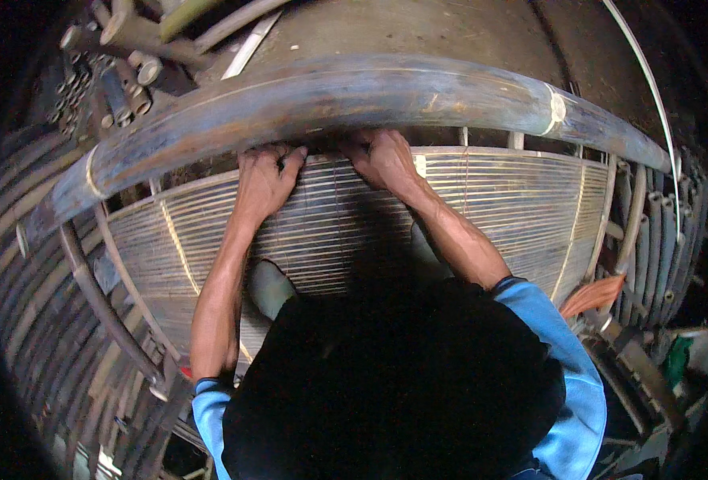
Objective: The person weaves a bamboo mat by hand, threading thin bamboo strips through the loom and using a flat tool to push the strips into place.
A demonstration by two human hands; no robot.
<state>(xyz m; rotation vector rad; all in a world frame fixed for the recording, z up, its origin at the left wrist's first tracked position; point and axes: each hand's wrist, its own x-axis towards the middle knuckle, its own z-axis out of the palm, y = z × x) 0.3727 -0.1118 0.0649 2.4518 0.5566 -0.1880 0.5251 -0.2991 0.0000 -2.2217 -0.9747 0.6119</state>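
Note:
A wide panel of thin bamboo slats (498, 196) lies in front of me, crossed by pale binding strips. Along its far side runs a thick bamboo pole (330, 92), bluish grey and brown, with a pale band near each end. My left hand (264, 180) is at the panel's far edge, close under the pole, its fingers curled and its thumb bent inward. A short way to the right, my right hand (388, 162) is also closed at that edge, fingertips in shadow. What either hand grips is hidden. Between my forearms, dark shade covers part of the slats.
Many bamboo poles (34, 312) lie side by side at the left, and cut bamboo pieces (134, 80) are heaped at the far left. An orange-brown bundle (594, 296) is by the panel's right side. A thin pale strip (650, 72) arches over the far right.

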